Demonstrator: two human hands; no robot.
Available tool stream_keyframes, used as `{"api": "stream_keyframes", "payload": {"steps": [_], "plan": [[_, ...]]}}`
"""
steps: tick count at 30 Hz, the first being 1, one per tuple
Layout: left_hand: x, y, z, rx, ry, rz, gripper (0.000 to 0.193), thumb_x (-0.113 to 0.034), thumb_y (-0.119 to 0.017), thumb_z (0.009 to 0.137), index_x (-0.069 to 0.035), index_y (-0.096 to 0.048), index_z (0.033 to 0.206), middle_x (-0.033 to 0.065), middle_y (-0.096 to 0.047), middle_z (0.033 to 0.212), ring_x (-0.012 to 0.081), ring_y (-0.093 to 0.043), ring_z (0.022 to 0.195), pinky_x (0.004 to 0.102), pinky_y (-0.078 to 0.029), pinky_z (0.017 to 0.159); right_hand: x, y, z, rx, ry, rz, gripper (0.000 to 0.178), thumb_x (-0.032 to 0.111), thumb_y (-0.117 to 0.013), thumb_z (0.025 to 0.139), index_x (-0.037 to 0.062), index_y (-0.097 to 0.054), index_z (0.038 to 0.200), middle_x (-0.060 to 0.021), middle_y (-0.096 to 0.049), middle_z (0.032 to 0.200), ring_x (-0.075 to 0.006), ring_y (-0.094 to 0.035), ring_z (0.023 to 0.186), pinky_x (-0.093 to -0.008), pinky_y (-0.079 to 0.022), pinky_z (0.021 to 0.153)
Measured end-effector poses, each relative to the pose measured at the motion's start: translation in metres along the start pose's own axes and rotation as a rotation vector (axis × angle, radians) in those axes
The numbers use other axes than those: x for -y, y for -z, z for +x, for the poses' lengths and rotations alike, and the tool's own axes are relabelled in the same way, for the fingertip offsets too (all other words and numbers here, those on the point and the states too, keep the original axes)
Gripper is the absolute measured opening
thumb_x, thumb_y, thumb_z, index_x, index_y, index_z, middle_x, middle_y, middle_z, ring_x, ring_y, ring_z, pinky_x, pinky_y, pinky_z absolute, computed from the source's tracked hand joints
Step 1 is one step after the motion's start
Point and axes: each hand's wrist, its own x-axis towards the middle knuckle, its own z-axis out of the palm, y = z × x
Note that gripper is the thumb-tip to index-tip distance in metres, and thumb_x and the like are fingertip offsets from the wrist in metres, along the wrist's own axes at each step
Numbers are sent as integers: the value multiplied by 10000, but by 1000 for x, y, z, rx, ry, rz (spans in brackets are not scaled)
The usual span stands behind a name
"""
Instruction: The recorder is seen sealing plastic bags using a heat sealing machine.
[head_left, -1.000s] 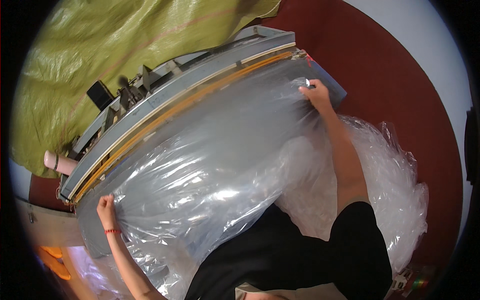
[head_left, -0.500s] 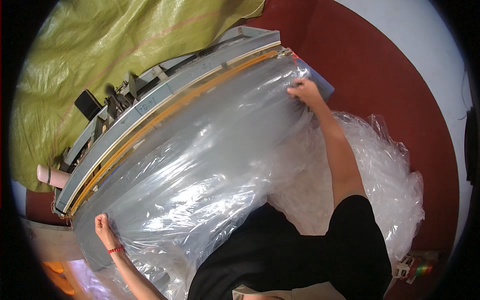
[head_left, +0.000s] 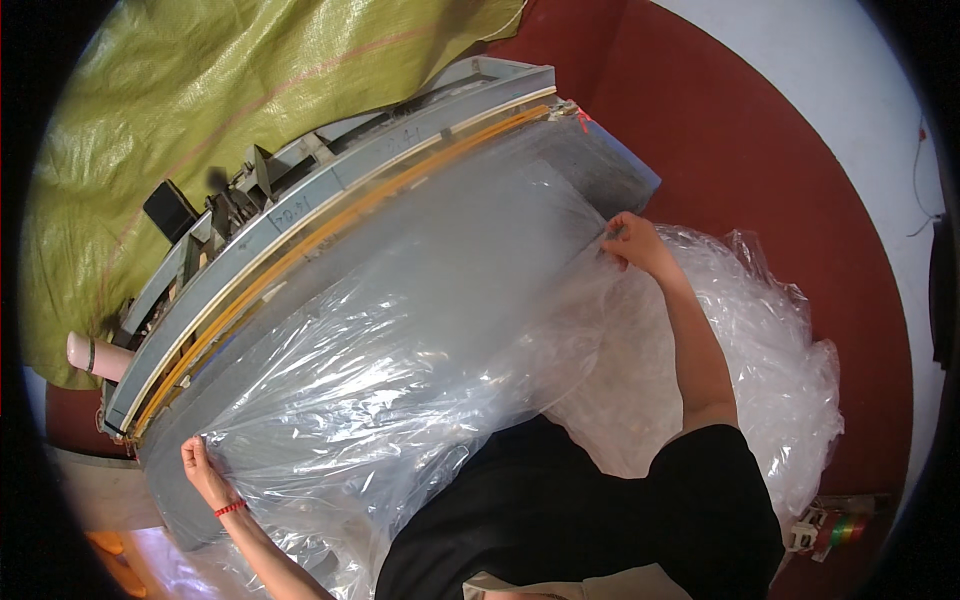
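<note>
A sheet of clear plastic film (head_left: 400, 380) lies spread over a grey work surface (head_left: 610, 170), wrinkled and shiny toward my body. My left hand (head_left: 203, 470), with a red bracelet at the wrist, pinches the film's left edge near the surface's left end. Over on the right, my right hand (head_left: 635, 243) is closed on the film's right edge, its fingertips pressed together. Between both hands the film is drawn fairly taut. Its near part hangs in folds against my black shirt.
Along the far side runs a long metal machine frame (head_left: 330, 180) with an orange strip (head_left: 350, 225). A phone (head_left: 171, 211) and a pink bottle (head_left: 98, 356) are on it. Yellow-green woven sheeting (head_left: 250, 80) lies beyond. Bunched clear plastic (head_left: 780, 370) sits at right, near a striped signal light (head_left: 835, 530).
My right hand has come down toward me with the film's edge, uncovering the surface's far right corner. My left hand has shifted slightly left and down.
</note>
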Motion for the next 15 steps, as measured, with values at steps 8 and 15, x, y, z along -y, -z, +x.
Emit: {"api": "stream_keyframes", "payload": {"steps": [8, 15], "plan": [[-9, -11, -6, 37, -52, 12, 86, -141, -553, 826, -93, -505, 774, -82, -425, 686, -1, -306, 564, 144, -223, 487, 33, 13, 24, -253, 206, -807, 348, 382, -657, 648, 42, -582, 667, -135, -592, 707, -287, -583, 683, -382, -448, 591], [-7, -7, -5, 48, -25, 17, 91, -148, -550, 828, -90, -505, 775, -80, -423, 685, 3, -308, 572, 145, -230, 502, 54, -71, 118, -580, 79, -638, 367, 414, -649, 661, 53, -633, 728, -125, -582, 786, -298, -562, 773, -390, -454, 646]]}}
